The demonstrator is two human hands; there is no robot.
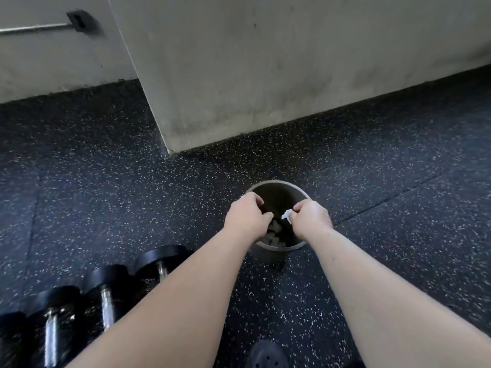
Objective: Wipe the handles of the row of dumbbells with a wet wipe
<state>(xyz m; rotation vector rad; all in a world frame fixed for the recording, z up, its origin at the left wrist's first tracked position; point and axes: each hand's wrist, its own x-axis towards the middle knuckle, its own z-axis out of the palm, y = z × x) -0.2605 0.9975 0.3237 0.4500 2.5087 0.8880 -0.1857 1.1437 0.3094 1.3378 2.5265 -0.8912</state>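
A row of black dumbbells with chrome handles lies on the floor at the lower left, partly behind my left forearm. A round grey bin stands on the floor ahead, with crumpled white wipes in its dark inside. Both hands are over the bin's opening. My right hand pinches a small white piece of wet wipe between thumb and fingers. My left hand has its fingers curled at the bin's left rim; whether it holds anything is hidden in the dark.
A grey concrete pillar corner juts out just beyond the bin. A metal bar on a black wall bracket is at the top left. The floor is dark speckled rubber. A dark perforated shoe shows at the bottom edge.
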